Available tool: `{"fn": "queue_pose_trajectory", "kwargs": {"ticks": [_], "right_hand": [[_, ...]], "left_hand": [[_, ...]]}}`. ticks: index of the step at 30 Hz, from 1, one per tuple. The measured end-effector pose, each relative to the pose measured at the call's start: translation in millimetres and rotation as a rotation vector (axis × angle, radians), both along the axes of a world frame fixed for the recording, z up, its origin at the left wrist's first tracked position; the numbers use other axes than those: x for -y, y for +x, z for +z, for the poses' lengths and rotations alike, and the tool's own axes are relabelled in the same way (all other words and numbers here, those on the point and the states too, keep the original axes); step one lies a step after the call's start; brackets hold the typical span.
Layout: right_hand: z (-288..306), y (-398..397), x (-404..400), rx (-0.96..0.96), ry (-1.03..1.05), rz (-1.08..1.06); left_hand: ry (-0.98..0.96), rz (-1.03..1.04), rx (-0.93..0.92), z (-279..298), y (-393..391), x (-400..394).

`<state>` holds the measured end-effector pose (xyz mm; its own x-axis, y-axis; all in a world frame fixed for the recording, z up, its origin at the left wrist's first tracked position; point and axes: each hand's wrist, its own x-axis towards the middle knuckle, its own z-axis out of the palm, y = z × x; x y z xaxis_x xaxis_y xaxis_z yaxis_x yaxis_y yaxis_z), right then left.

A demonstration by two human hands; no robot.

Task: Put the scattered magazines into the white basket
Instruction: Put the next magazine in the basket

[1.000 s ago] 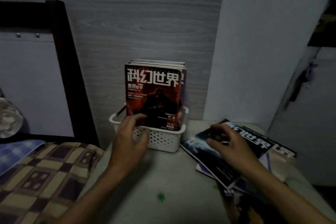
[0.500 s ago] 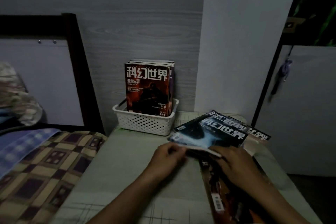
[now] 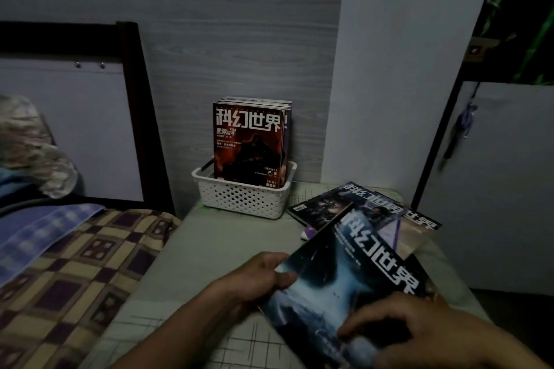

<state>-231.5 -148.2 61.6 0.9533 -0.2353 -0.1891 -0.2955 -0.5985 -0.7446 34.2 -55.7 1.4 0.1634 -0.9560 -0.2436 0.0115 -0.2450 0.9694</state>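
Head view: a white basket (image 3: 243, 195) with perforated walls stands at the far edge of a pale table (image 3: 215, 249), against a grey wood-grain wall panel (image 3: 239, 45). Inside it several magazines stand upright, packed front to back; the front one, a red-covered magazine (image 3: 248, 144), faces the camera and rises well above the rim. A thin dark object leans in the basket's left corner, too dim to identify.

Near and right of the basket, both hands hold a blue-covered magazine (image 3: 338, 284) tilted up off the table. The left hand (image 3: 257, 281) pinches its left edge, thumb on the cover. The right hand (image 3: 404, 326) grips the near lower corner, fingers curled over the cover.

Beyond it, a loose pile of magazines (image 3: 359, 207) lies flat on the table's right side, overlapping. A checkered blanket (image 3: 69, 272) covers the bed to the left.
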Motion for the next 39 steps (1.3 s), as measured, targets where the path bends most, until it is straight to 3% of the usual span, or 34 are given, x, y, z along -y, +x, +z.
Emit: {"fn": "queue_pose_trajectory", "kwargs": {"ticks": [2,4,6,10,12,15,19,22,27,32,36,37,39], "right_hand": [[-5.8,-0.8,12.4,0.186,0.294,-0.315],[-14.2,10.6,23.5,0.515,0.199,-0.811],[-10.0,37.0,24.8,0.649,0.155,-1.043],[9.8,87.2,23.6,0.625,0.479,-0.872],[25.6,113.6,23.5,0.717,0.35,-0.796],[64.6,161.7,31.5,0.779,-0.006,-0.786],[120.2,218.7,64.7,0.759,-0.074,-0.755],[136.7,256.9,92.3,0.678,0.01,-0.759],[98.1,303.6,116.4,0.549,0.003,-0.803],[56.5,308.5,126.1,0.581,-0.073,-0.88],[38.2,310.1,129.0,0.722,0.085,-0.975],[32.6,310.2,128.8,0.764,0.056,-0.986],[19.9,306.5,129.5,0.796,-0.303,-0.921]], "left_hand": [[-0.175,0.006,0.01,5.5,7.5,-8.1],[-0.304,0.064,0.027,12.9,16.2,-17.1],[-0.384,0.144,0.059,19.7,21.4,-21.4],[-0.493,0.288,0.077,33.4,42.4,-28.9],[-0.493,0.329,0.128,46.1,59.6,-28.1],[-0.461,0.429,0.366,82.5,93.2,-10.4],[-0.463,0.611,0.588,145.9,147.2,21.9],[-0.445,0.73,0.861,163.2,181.3,46.3],[-0.359,0.751,0.9,126.1,218.7,78.9],[-0.323,0.673,0.922,81.2,234.0,92.5],[-0.227,0.648,1.0,62.0,243.5,104.2],[-0.213,0.632,1.001,57.0,244.7,104.9],[-0.21,0.613,1.02,47.2,245.0,104.5]]}}
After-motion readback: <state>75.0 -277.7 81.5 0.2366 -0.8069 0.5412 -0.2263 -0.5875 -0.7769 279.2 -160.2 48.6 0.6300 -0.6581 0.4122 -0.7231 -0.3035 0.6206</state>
